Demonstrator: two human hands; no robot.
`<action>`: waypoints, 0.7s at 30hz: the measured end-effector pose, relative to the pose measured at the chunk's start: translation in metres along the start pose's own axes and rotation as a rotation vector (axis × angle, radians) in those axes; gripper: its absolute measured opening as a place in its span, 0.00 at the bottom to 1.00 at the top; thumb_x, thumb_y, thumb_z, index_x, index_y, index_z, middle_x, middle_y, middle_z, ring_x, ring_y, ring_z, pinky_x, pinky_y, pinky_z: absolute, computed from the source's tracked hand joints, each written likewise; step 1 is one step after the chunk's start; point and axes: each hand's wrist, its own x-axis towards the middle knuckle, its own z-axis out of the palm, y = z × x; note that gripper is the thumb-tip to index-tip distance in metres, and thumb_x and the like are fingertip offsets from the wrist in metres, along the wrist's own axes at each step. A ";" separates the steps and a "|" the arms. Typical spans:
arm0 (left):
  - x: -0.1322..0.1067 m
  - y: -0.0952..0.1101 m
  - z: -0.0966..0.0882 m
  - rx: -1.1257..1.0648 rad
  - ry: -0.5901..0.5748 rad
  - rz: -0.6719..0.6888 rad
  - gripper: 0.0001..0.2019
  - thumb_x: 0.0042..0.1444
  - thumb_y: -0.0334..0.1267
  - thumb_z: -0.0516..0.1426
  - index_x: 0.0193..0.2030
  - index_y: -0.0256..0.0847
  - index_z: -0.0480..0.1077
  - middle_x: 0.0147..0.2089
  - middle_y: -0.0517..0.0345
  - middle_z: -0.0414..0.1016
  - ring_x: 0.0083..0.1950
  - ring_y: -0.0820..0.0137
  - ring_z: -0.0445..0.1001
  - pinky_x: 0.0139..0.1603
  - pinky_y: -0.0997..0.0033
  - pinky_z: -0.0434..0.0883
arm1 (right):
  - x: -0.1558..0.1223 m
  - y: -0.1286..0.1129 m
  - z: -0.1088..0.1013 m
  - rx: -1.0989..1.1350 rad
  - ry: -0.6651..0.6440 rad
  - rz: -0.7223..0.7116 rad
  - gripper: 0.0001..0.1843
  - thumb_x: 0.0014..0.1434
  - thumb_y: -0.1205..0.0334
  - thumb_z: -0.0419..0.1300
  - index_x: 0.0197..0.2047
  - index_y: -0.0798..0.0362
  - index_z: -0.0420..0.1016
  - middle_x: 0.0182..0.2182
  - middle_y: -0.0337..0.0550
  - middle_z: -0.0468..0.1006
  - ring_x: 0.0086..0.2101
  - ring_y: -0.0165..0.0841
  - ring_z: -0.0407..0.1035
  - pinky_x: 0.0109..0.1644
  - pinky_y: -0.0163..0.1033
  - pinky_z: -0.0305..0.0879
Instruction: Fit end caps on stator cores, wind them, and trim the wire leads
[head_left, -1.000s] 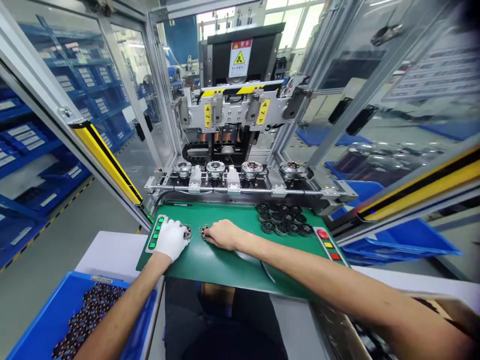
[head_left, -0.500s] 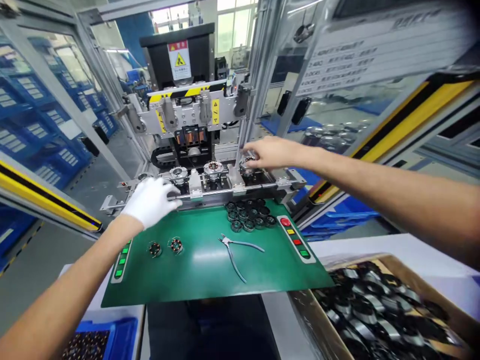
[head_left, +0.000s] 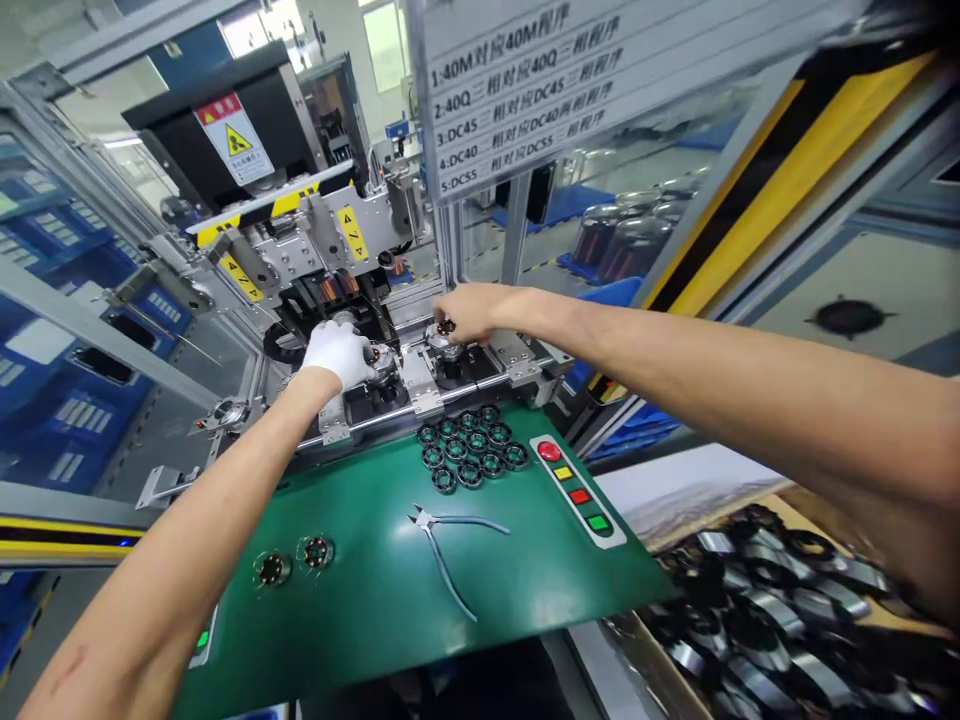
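Reaching into a winding machine [head_left: 315, 240], a person works both hands at its row of fixtures. The left hand [head_left: 339, 352], in a white glove, is curled over a round metal part [head_left: 381, 358] seated in one fixture, fingers closed around its near side. The bare right hand [head_left: 466, 312] sits over the next fixture [head_left: 448, 352] to the right, fingertips pinched together on a small dark ring [head_left: 447, 326] held just above it.

Both fixtures stand on the machine's front rail, just beyond the far edge of a green mat [head_left: 390, 590]. On the mat, a cluster of dark rings [head_left: 471, 447] lies close to the rail, beside a button strip [head_left: 574, 490] with red, yellow, red and green caps. A pair of cutters [head_left: 446, 545] rests near the mat's middle, handles open. Two wound stators [head_left: 294, 560] lie side by side toward the mat's left, well apart from the hands. A box of dark parts [head_left: 757, 610] sits at lower right, under the right forearm. A printed sign [head_left: 540, 80] hangs above the right hand.
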 end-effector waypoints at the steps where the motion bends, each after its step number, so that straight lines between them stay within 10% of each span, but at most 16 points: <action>1: 0.004 0.000 -0.001 0.005 -0.013 0.007 0.28 0.65 0.61 0.67 0.63 0.47 0.86 0.68 0.41 0.81 0.73 0.42 0.72 0.74 0.46 0.68 | 0.002 0.000 -0.001 0.011 -0.009 0.002 0.28 0.69 0.67 0.72 0.70 0.58 0.79 0.46 0.49 0.90 0.33 0.37 0.85 0.47 0.42 0.80; 8: 0.022 0.007 0.007 -0.022 -0.179 0.014 0.33 0.72 0.65 0.62 0.67 0.38 0.80 0.68 0.38 0.80 0.71 0.47 0.77 0.70 0.43 0.77 | -0.001 -0.005 -0.010 0.068 -0.128 0.061 0.11 0.71 0.70 0.71 0.54 0.64 0.86 0.34 0.46 0.88 0.36 0.38 0.86 0.46 0.41 0.80; 15: 0.022 0.010 0.016 -0.023 -0.209 0.030 0.30 0.76 0.61 0.62 0.71 0.40 0.76 0.75 0.40 0.74 0.73 0.49 0.76 0.73 0.38 0.77 | 0.005 -0.009 0.005 0.071 -0.281 0.171 0.17 0.77 0.58 0.71 0.63 0.57 0.82 0.53 0.48 0.87 0.47 0.38 0.85 0.53 0.47 0.86; 21: 0.011 0.013 0.011 -0.009 -0.186 0.030 0.26 0.76 0.57 0.63 0.70 0.40 0.76 0.74 0.41 0.75 0.73 0.50 0.77 0.73 0.39 0.77 | 0.006 -0.015 -0.004 0.127 -0.070 0.144 0.21 0.78 0.51 0.70 0.66 0.54 0.81 0.60 0.51 0.84 0.53 0.41 0.83 0.57 0.52 0.86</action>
